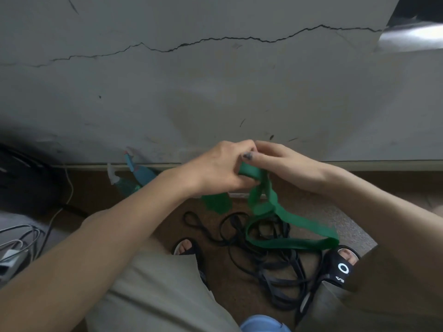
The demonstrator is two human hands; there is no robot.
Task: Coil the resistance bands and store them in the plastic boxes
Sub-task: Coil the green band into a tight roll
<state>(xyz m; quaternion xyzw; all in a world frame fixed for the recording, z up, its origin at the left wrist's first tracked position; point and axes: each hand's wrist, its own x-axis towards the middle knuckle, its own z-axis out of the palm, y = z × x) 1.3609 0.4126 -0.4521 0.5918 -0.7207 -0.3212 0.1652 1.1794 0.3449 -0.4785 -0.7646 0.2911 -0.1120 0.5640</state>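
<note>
Green resistance band (275, 209) held up at chest level between both hands, above the floor and between the knees; started coil clamped in the left hand (223, 167) — fingers curled round a few flat turns, thumb side toward the right; right hand (285, 159) just beside it, touching at the fingertips, index and thumb seemingly pinching the strip where it leaves the coil, though the exact hold is partly hidden behind the left knuckles. Loose tail dropping down and to the right from the fingers, twisting once below the hands, then looping out in a long flat bight toward the right sandal (340, 267) and back under; long axis of the slack therefore down-right, on the right hand's side — nearer that hand, well placed to feed the next turn. Tangle of black bands (271, 259) lying on the brown floor (330, 212) beneath, between the two feet, still uncoiled; green tail hanging over that heap, contact impossible to tell. Likely next: right hand drawing up slack and wrapping over the left-hand coil; the twist probably needs flattening first. No plastic box clearly in view.
</note>
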